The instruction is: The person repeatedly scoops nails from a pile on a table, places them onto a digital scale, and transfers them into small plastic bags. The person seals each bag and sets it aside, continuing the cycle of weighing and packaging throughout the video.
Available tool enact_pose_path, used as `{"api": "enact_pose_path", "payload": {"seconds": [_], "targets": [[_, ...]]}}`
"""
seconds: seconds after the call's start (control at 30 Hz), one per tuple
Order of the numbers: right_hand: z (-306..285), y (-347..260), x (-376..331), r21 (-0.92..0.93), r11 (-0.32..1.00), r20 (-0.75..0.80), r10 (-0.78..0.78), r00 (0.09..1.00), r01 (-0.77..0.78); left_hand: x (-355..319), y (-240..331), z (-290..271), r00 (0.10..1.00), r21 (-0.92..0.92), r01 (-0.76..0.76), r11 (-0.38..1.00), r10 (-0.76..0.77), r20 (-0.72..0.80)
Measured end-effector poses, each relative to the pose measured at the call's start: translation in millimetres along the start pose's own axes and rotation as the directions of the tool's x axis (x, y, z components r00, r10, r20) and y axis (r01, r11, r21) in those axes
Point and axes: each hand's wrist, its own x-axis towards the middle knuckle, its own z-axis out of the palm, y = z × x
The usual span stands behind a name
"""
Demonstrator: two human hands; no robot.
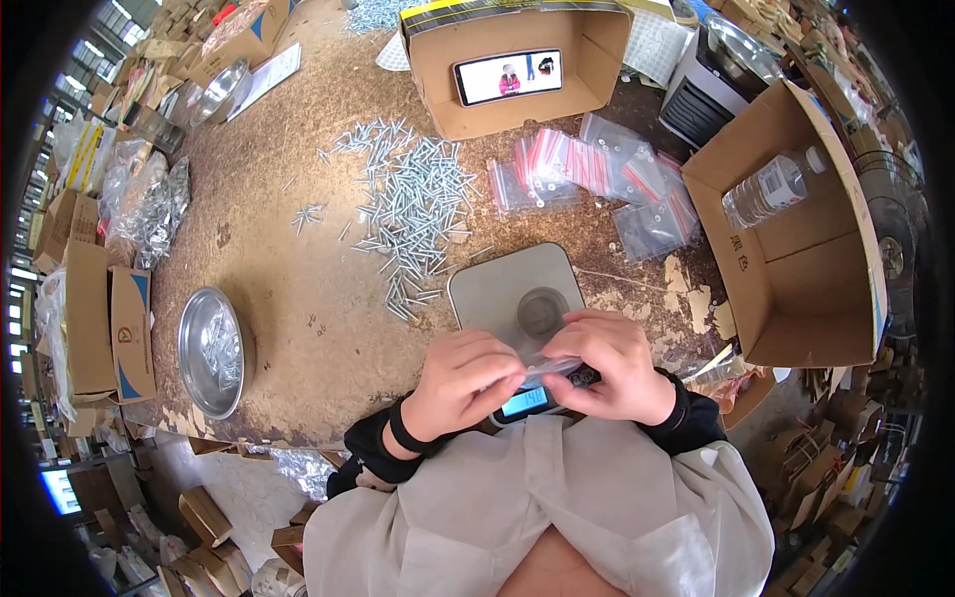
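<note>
Hands (463, 383) (612, 368) together pinching clear bag (550, 366) | steel bowl (194, 350): screws | cardboard box (811, 289): water bottle (771, 187)

Pale smock, black cuffs, black wristband (403, 435)

phone screen (508, 77) in top carton | red-striped clear bags (597, 169) beside | lit scale display (524, 401) near hands
</note>
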Motion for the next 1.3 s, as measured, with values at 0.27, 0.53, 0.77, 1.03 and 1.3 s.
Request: {"api": "enact_pose_path", "payload": {"seconds": [0.27, 0.53, 0.77, 1.03, 1.3], "targets": [[4, -1, -1, 0.138, 0.990, 0.096, -0.003, 0.995, -0.010, -2, -2, 2, 0.991, -0.022, -0.088, 0.996, 0.090, 0.095], [-1, -5, 2, 0.113, 0.992, 0.147, 0.035, 0.989, -0.052, -4, -1, 5, 0.986, 0.056, -0.122, 0.991, 0.114, 0.123], [-4, -3, 2, 0.159, 0.986, 0.150, 0.018, 0.988, -0.043, -6, 0, 7, 0.988, 0.057, -0.124, 0.991, 0.118, 0.097], [-4, -5, 1, 0.172, 0.985, 0.200, -0.060, 0.978, 0.026, -4, 8, 3, 0.985, -0.008, -0.175, 0.985, 0.175, -0.010], [-14, -9, 9, 0.256, 0.954, 0.136, -0.193, 0.972, 0.154, -16, 16, -12, 0.969, -0.099, -0.141, 0.985, 0.117, -0.219]]}}
